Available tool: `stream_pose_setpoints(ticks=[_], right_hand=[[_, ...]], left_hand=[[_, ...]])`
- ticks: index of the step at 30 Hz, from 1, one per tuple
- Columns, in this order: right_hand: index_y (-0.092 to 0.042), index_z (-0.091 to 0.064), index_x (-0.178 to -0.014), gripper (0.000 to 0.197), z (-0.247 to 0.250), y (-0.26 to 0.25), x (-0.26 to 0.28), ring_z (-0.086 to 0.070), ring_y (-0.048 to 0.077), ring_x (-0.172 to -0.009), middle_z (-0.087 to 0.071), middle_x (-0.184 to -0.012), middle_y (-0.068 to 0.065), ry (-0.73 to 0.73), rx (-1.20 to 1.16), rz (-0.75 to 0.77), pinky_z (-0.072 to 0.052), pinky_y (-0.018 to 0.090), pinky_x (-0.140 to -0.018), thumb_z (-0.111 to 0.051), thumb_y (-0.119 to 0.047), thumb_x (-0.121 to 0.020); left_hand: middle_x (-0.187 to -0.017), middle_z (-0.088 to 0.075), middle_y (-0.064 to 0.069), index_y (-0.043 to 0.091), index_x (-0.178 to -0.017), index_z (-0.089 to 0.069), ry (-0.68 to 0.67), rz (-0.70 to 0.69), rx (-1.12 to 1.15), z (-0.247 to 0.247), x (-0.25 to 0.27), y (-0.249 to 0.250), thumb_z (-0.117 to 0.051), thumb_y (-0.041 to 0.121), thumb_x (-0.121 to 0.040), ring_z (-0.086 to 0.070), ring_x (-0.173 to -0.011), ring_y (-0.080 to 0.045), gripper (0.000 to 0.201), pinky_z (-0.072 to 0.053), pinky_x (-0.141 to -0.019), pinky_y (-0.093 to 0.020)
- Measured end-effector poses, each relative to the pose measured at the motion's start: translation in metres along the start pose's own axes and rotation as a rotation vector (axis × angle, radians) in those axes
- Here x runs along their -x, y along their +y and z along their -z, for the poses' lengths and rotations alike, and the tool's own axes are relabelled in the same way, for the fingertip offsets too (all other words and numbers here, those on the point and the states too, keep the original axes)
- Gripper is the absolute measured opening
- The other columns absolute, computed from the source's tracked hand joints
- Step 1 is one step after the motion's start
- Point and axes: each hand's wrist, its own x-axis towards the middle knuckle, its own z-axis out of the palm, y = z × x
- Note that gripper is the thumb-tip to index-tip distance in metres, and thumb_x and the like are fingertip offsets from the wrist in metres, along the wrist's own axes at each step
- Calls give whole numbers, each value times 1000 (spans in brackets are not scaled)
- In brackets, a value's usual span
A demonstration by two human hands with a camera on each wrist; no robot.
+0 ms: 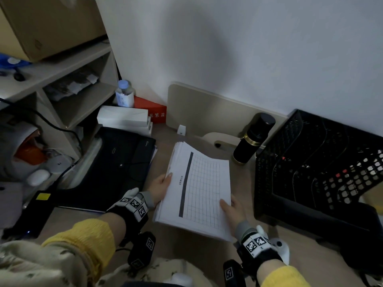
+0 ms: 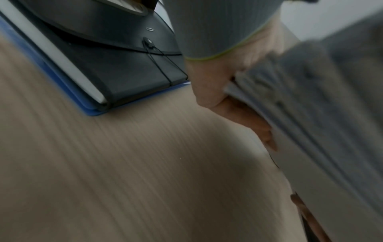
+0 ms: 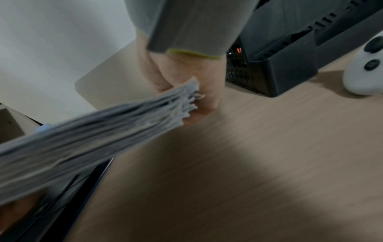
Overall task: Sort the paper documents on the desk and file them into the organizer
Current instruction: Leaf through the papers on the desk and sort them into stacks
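While the black mesh plastic organizer (image 1: 310,162) stands at right, we hold a thick white paper stack (image 1: 196,193) above the wooden bench (image 1: 186,245), left hand (image 1: 160,186) and right hand (image 1: 234,212) each closing its grip on an edge.

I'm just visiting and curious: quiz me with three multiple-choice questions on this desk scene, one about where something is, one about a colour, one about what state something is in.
1. Where is the black flask?
A. Between the paper stack and the black organizer
B. On the shelf
C. Inside the organizer

2. What colour is the box behind the water bottle?
A. Green
B. Red
C. Purple

3. How is the paper stack held?
A. Lying flat, untouched
B. In one hand only
C. Lifted off the desk by both hands

Answers: 1 A, it stands on the desk just left of the organizer. 2 B, the red box shows beside the bottle. 3 C, the left hand and the right hand each have a grip on one edge.
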Motion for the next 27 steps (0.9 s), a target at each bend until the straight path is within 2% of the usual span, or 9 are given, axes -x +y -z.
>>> stream_pose_setpoints(ticks=[2,3,6,9,12,16,21,24,27], right_hand=[[-23,-55,-121,28,-2,-3,4,-64,18,-96,-66,-110,2,7,7,20,-50,27,-69,-52,-18,-93],[-25,-55,-121,28,-3,-4,4,-64,18,-97,-66,-109,0,16,15,22,-51,28,-72,-53,-20,-93],[-22,-55,-117,33,-7,-1,-3,-65,22,-96,-66,-109,2,77,68,-22,-53,44,-88,-62,-30,-86],[-15,-59,-114,35,-13,0,-10,-65,24,-94,-68,-109,5,135,102,-49,-52,47,-92,-66,-28,-82],[-14,-61,-110,26,-16,-7,-11,-63,23,-92,-68,-108,6,218,76,-21,-51,37,-89,-64,-21,-85],[-11,-63,-115,28,-15,-11,-10,-59,22,-92,-66,-107,7,291,-1,-45,-46,31,-87,-62,-16,-88],[-11,-67,-111,28,-11,-10,-13,-61,31,-104,-67,-113,12,367,-53,-131,-48,46,-98,-66,-16,-84],[-2,-62,-117,29,-2,-13,-15,-59,37,-105,-63,-108,16,399,-103,-153,-49,46,-94,-60,-8,-88],[-6,-60,-117,27,1,-17,-15,-58,29,-96,-61,-106,11,334,-152,-106,-51,39,-83,-57,-10,-91]], left_hand=[[-110,-64,-16,0,-127,-54,5,4,6,5,2,-2,-45,27,-99,-61,-99,-27,40,-49,-94,-39],[-110,-65,-15,1,-128,-54,2,7,8,7,2,-3,-45,28,-99,-62,-99,-27,41,-49,-95,-39],[-111,-65,-13,4,-127,-55,-10,-3,24,12,3,-2,-46,30,-98,-62,-100,-26,40,-49,-95,-38],[-108,-64,-12,5,-125,-54,-16,-23,43,16,4,0,-44,27,-99,-63,-91,-20,36,-53,-82,-29],[-102,-65,-6,8,-123,-55,-10,-31,41,20,4,1,-43,30,-99,-63,-83,-12,34,-53,-67,-18],[-103,-65,-5,10,-122,-55,-21,-33,51,23,0,6,-43,32,-99,-62,-89,-16,34,-51,-78,-27],[-114,-62,-12,6,-124,-55,-30,-40,64,24,-3,2,-42,30,-100,-59,-102,-23,36,-47,-91,-33],[-114,-64,-13,9,-117,-59,0,-43,60,31,-9,-2,-44,31,-99,-61,-106,-27,32,-47,-99,-39],[-116,-66,-13,18,-105,-61,7,-33,44,40,-13,-3,-45,34,-98,-61,-111,-30,24,-47,-102,-44]])
